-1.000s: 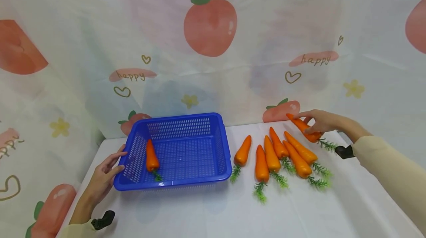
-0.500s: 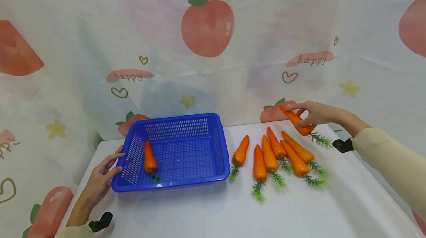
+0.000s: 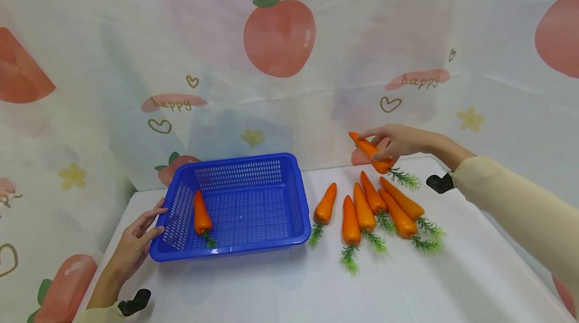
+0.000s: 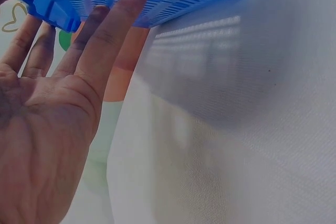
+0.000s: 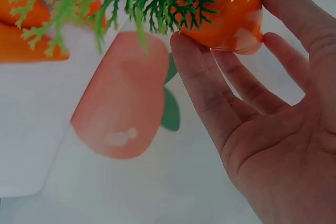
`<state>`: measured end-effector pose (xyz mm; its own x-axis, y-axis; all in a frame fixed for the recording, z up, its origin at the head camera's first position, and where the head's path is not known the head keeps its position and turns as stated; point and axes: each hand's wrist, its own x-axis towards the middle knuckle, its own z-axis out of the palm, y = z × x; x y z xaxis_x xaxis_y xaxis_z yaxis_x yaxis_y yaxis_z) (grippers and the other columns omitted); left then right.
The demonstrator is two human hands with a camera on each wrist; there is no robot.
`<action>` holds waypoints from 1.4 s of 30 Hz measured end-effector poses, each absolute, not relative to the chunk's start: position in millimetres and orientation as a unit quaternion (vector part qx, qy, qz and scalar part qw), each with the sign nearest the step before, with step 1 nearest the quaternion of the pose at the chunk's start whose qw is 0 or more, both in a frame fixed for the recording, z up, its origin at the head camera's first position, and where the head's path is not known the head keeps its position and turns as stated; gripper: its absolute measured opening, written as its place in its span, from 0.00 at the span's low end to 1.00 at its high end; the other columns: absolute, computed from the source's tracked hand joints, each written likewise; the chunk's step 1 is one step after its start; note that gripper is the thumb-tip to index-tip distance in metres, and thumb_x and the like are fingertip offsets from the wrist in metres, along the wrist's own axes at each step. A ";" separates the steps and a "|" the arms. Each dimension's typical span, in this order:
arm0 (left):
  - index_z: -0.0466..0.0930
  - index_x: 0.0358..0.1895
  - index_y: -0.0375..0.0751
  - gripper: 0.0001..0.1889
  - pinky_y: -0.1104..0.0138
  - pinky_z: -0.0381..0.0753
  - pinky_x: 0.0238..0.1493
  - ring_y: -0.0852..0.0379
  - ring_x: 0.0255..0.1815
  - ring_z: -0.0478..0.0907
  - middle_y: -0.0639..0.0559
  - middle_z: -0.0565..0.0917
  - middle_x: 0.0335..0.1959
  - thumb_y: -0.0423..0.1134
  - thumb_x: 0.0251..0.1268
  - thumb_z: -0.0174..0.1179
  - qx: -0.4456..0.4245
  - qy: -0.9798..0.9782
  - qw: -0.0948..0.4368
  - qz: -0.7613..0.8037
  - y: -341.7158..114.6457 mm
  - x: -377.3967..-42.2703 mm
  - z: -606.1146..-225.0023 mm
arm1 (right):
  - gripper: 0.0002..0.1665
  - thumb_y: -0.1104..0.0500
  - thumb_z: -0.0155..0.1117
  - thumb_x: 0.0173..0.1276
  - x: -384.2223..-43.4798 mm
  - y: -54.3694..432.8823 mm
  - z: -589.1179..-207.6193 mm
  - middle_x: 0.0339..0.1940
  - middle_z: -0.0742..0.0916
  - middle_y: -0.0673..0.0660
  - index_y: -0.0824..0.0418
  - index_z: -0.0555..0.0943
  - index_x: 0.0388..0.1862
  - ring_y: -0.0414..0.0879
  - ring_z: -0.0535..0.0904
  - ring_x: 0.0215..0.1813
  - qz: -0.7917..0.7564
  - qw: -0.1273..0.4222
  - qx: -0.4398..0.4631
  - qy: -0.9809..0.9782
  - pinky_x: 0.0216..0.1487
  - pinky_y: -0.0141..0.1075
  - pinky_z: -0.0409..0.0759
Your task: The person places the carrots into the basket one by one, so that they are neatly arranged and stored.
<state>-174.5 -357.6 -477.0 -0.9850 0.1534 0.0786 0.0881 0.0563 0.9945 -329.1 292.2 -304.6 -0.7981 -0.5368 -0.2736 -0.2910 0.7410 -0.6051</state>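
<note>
My right hand holds an orange carrot with a green leafy top between thumb and fingers, raised above the back of the table. In the right wrist view the fingertips lie around the carrot's thick end, its greens hanging in front. My left hand touches the left side of a blue plastic basket; the left wrist view has its rather straight fingers against the slotted wall. One carrot lies inside the basket, near its left wall.
Right of the basket several carrots lie on the white tablecloth, one lone carrot nearest the basket and a cluster beyond it. A fruit-printed cloth hangs behind the table.
The right hand has lifted the carrot from the back right of the table and carried it left, above the cluster. The left hand stays at the basket; the view has shifted slightly.
</note>
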 end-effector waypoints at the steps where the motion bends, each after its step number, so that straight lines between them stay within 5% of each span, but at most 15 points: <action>1: 0.63 0.77 0.36 0.26 0.75 0.79 0.57 0.37 0.84 0.38 0.57 0.49 0.85 0.31 0.80 0.52 0.082 0.727 0.024 0.681 -357.8 -174.4 -477.5 | 0.40 0.57 0.70 0.72 -330.0 286.5 -303.3 0.60 0.81 0.69 0.60 0.67 0.79 0.52 0.84 0.45 -0.272 0.219 -0.232 0.908 0.40 0.44 0.88; 6: 0.63 0.77 0.36 0.26 0.74 0.80 0.56 0.37 0.83 0.39 0.57 0.49 0.85 0.31 0.80 0.52 0.079 0.732 0.023 0.677 -357.5 -174.1 -477.6 | 0.40 0.57 0.70 0.72 -335.3 259.0 -300.8 0.67 0.76 0.72 0.56 0.67 0.79 0.52 0.86 0.45 -0.275 0.223 -0.243 0.903 0.43 0.44 0.89; 19: 0.62 0.77 0.36 0.27 0.75 0.79 0.56 0.36 0.83 0.37 0.57 0.48 0.85 0.32 0.80 0.53 0.074 0.728 0.021 0.681 -353.3 -176.4 -477.5 | 0.40 0.56 0.72 0.70 -346.0 177.0 -306.8 0.64 0.79 0.67 0.49 0.68 0.78 0.54 0.87 0.49 -0.295 0.234 -0.277 0.884 0.44 0.48 0.89; 28: 0.62 0.77 0.34 0.26 0.74 0.79 0.57 0.58 0.83 0.50 0.59 0.50 0.85 0.32 0.81 0.52 0.086 0.730 0.020 0.677 -357.1 -176.4 -480.4 | 0.40 0.57 0.71 0.71 -348.1 119.1 -319.0 0.64 0.79 0.66 0.51 0.67 0.79 0.52 0.87 0.49 -0.340 0.250 -0.317 0.849 0.43 0.47 0.89; 42: 0.62 0.77 0.37 0.26 0.76 0.79 0.56 0.36 0.83 0.35 0.57 0.48 0.85 0.31 0.80 0.52 0.077 0.721 0.018 0.689 -356.2 -174.3 -478.4 | 0.40 0.57 0.73 0.69 -343.9 25.8 -354.4 0.66 0.78 0.66 0.50 0.70 0.77 0.54 0.82 0.58 -0.378 0.277 -0.339 0.816 0.43 0.44 0.89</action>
